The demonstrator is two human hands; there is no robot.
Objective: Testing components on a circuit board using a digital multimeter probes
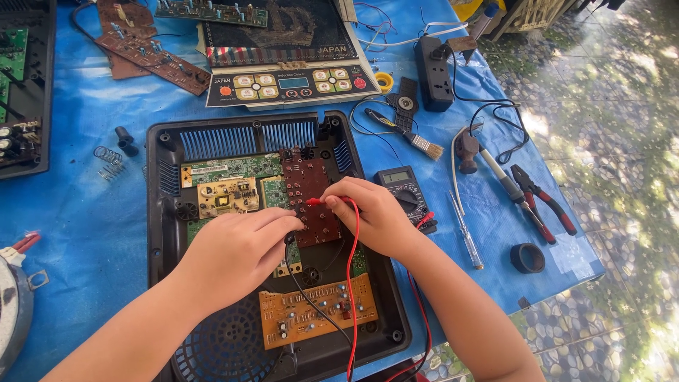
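Note:
An opened black appliance casing (159, 212) lies on a blue table cover, with green, yellow and orange circuit boards inside. My right hand (375, 216) pinches a red test probe (315, 201), its tip touching a dark red-brown circuit board (305, 185) at the casing's middle. My left hand (237, 251) rests on the same board's lower left and grips a black probe, mostly hidden; its black lead (311, 304) trails down over the orange board (318, 311). The red lead (351, 283) hangs toward me. A grey multimeter (403, 191) sits just right of the casing.
A control panel (290, 85) and loose boards lie at the back. On the right are a power strip (435, 64), brush (414, 138), soldering iron (495, 170), pliers (541, 201), screwdriver (463, 230) and tape roll (527, 257). A spring (107, 161) lies left. The table edge runs along the right.

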